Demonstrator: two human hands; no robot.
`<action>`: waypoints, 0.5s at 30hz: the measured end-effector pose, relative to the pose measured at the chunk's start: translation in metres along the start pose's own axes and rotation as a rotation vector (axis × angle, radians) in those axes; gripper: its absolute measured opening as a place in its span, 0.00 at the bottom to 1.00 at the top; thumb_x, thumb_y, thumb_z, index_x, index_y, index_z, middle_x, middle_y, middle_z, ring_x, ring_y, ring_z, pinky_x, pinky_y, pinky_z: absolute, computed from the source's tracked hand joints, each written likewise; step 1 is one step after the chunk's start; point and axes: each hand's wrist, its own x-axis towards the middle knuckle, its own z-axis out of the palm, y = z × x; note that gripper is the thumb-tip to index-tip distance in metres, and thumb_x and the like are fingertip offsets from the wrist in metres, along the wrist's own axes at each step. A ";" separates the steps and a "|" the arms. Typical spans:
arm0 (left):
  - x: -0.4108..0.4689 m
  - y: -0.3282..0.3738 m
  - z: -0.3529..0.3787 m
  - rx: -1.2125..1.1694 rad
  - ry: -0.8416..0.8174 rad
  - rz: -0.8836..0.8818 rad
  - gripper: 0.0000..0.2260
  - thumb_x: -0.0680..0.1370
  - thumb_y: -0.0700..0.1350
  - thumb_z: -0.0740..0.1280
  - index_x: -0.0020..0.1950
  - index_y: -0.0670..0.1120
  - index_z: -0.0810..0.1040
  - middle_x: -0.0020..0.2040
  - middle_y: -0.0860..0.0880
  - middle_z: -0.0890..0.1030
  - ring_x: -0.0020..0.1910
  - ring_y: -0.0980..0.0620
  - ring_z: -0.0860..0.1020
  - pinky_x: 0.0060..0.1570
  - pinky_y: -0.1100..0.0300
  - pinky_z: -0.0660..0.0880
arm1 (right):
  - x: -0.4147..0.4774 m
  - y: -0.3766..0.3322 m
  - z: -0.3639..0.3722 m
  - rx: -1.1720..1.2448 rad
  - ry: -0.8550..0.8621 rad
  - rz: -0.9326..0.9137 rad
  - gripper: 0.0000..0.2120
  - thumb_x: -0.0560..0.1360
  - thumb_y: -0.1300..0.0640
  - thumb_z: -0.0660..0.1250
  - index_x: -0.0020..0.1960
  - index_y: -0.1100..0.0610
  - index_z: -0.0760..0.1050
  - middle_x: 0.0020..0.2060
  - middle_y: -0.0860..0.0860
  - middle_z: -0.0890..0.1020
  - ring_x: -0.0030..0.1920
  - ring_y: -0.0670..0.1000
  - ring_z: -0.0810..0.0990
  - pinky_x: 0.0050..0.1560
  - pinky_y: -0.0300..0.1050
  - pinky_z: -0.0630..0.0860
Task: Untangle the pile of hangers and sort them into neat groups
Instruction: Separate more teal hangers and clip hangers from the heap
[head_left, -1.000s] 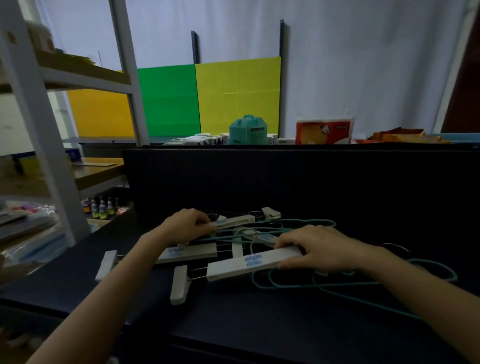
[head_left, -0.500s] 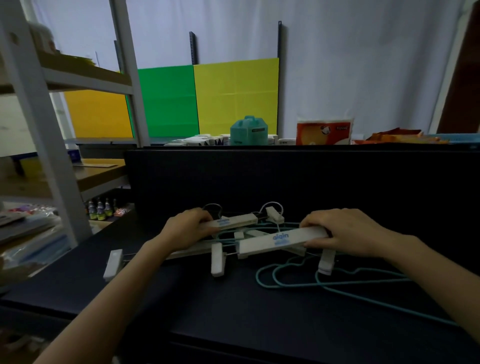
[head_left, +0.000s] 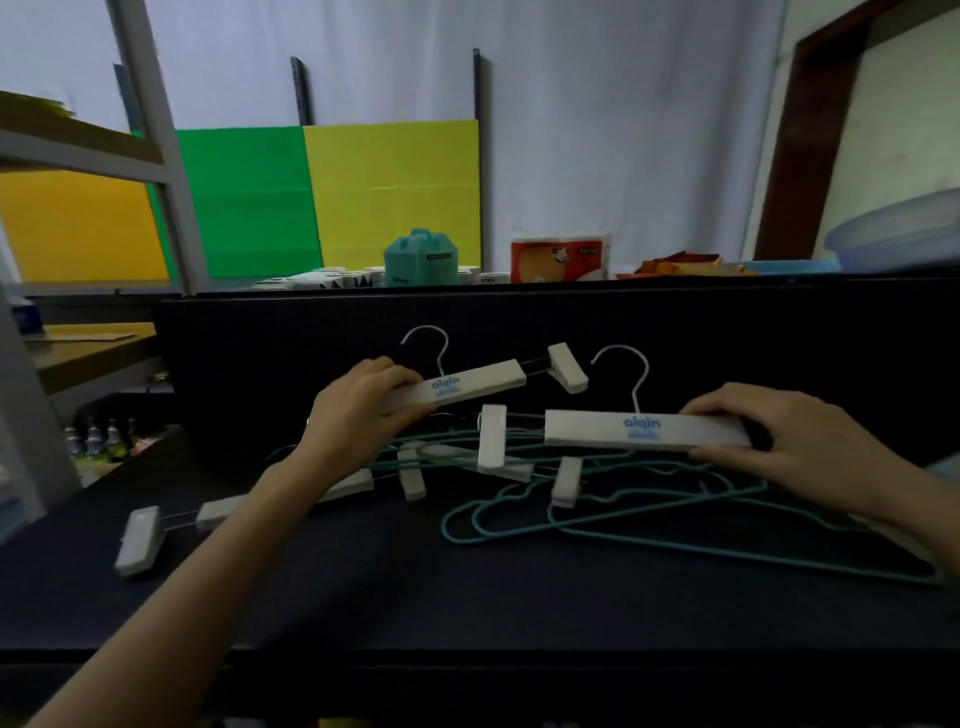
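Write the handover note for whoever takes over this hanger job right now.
Left hand: grips the left end of a white clip hanger, raised over the pile.
Right hand: grips the right end of a second white clip hanger, beside the first.
Teal wire hangers lie overlapped on the table with more clip hangers among them. A third clip hanger lies under the left forearm.
Done: two clip hangers lifted; no neat group shows.
Left: lay these two together, then separate the rest by type.
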 end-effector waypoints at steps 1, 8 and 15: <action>0.002 0.012 0.002 -0.018 0.003 0.024 0.15 0.75 0.53 0.66 0.58 0.48 0.77 0.51 0.50 0.77 0.50 0.51 0.74 0.41 0.55 0.72 | -0.010 0.003 -0.007 0.020 0.022 0.022 0.16 0.64 0.32 0.58 0.51 0.32 0.66 0.48 0.30 0.73 0.47 0.39 0.76 0.40 0.37 0.72; 0.021 0.105 0.031 -0.159 -0.021 0.144 0.14 0.75 0.52 0.66 0.57 0.48 0.77 0.51 0.51 0.77 0.49 0.52 0.74 0.40 0.56 0.71 | -0.088 0.035 -0.052 0.074 0.133 0.176 0.14 0.64 0.35 0.62 0.49 0.33 0.69 0.47 0.33 0.77 0.49 0.34 0.75 0.40 0.34 0.73; 0.042 0.214 0.065 -0.235 -0.018 0.274 0.14 0.74 0.53 0.67 0.57 0.49 0.78 0.50 0.52 0.78 0.47 0.54 0.72 0.37 0.62 0.65 | -0.174 0.089 -0.105 -0.026 0.159 0.338 0.14 0.64 0.37 0.64 0.50 0.32 0.68 0.48 0.32 0.76 0.48 0.39 0.77 0.43 0.40 0.74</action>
